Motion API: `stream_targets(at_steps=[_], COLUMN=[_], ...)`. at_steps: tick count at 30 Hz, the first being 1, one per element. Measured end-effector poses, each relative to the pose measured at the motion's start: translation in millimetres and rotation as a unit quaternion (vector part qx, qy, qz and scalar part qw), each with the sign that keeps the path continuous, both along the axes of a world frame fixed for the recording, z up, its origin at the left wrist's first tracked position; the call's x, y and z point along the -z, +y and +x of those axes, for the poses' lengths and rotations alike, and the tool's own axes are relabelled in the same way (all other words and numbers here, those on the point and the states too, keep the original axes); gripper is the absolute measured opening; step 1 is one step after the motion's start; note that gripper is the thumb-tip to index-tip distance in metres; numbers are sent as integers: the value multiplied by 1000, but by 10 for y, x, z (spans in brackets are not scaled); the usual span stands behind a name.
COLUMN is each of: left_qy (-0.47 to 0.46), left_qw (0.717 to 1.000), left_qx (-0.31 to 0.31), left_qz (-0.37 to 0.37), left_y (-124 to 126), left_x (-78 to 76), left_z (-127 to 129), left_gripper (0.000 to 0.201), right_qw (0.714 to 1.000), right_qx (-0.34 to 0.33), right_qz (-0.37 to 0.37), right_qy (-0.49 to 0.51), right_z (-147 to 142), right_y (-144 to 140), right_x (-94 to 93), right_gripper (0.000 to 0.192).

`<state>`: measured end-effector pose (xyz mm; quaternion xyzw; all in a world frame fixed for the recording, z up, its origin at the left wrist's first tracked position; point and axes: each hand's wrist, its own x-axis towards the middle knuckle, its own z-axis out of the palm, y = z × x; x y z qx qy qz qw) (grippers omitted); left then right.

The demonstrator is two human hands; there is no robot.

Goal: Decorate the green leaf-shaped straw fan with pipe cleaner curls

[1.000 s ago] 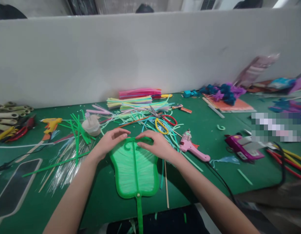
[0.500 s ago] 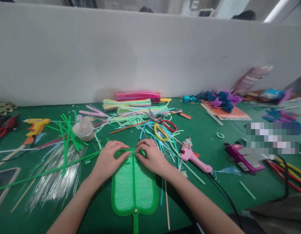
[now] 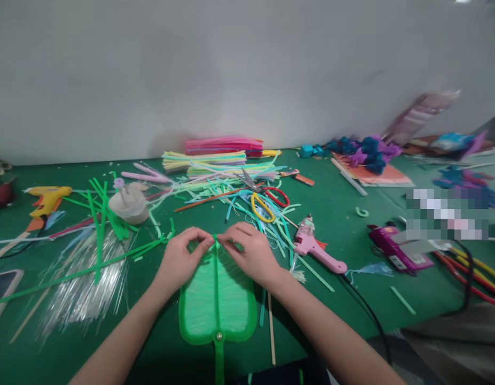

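A green hand fan (image 3: 199, 305) with a fuzzy green rim and centre rib lies in front of me. Its handle points down toward me, with a pearl-like bead (image 3: 219, 336) where it meets the fan. At the top of the centre rib, my left hand (image 3: 186, 259) pinches the rim between thumb and fingertips. My right hand (image 3: 249, 250) is closed in a pinch on the same spot from the other side. The fingers partly cover the fan's upper edge. Closest beyond my hands are scissors (image 3: 263, 200) with red and yellow handles.
Bundles of pipe cleaners (image 3: 223, 145) lie by the white partition (image 3: 247, 69). A pink glue gun (image 3: 317, 251) rests at right, a yellow glue gun (image 3: 49, 200) at left. Near the left one are a small white cup (image 3: 129, 206), clear strips (image 3: 85, 286) and green pipe cleaners (image 3: 99, 230).
The view has tilted down slightly. My fingertips have drawn closer together at the top of the centre rib; the fan still lies in the same place.
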<state>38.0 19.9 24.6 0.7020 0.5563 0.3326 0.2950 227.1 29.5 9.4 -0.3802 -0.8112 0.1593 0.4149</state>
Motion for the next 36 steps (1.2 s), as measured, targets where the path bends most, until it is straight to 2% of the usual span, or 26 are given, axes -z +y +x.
stream_targets(at_steps=[4,9,13,20,28,33,36], left_qy=[2,2,1,-4,-9,-13,-19], left_qw=[1000,1000,1000,1000,999,999,999], left_qx=[0,4,2,1,8,15,15], left_qz=[-9,-22,-25,-30,-33,-35,-37], left_y=[26,44,49,74,72,81,76], left_x=[-8,-7,1,22,14,15,14], left_z=[-17,-33,-35,-48,-57,-40,-48], left_gripper=[22,24,22,24,25,24,24], right_qw=[999,1000,999,994,994,992,993], right_qx=[-12,-16,-22,-35,-53,-61,-65], right_qz=[-5,-21,-27,-101,-92,-108,-101], right_qy=[-35,-4,-17,-1,1,8,20], right_z=[17,31,36,66,92,91,85], right_y=[9,9,16,26,41,40,36], right_x=[11,3,-4,-29,-33,-37,-26], right_gripper=[12,11,12,16,14,23,22])
